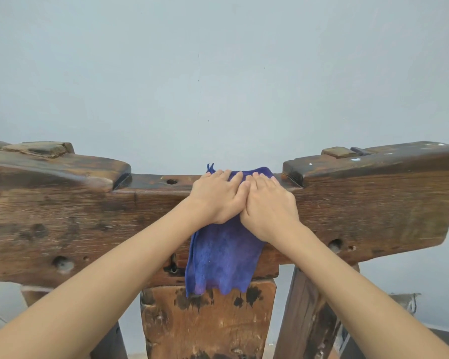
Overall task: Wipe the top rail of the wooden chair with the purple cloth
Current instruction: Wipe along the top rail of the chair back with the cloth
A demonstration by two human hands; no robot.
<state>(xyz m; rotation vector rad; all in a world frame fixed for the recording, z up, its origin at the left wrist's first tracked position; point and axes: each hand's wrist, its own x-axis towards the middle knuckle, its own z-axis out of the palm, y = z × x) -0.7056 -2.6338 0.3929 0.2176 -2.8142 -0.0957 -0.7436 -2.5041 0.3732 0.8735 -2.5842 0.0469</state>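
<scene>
The left hand (215, 196) and the right hand (268, 203) are being laid side by side, touching at the thumbs, with fingers straight and flat on the purple cloth (222, 257). Nothing is being gripped; the cloth is being pressed down by open palms. The cloth is being draped over the sunken middle stretch of the top rail (88, 216) of the wooden chair, its upper edge lying on the rail's top face by the fingertips and its longer part hanging down the near face as far as the back slat (210, 325).

For the stroke to be done well, pressure is probably best being kept even through both palms, so that the cloth is being dragged along rather than left behind. The raised blocks at the left end (55, 167) and the right end (373, 161) are likely being missed unless the cloth is being lifted up over each step. The hanging part may be snagging on the rough joint by the slat, so it is perhaps better being gathered under the hands. Behind the chair a plain grey wall (218, 73) is being faced.
</scene>
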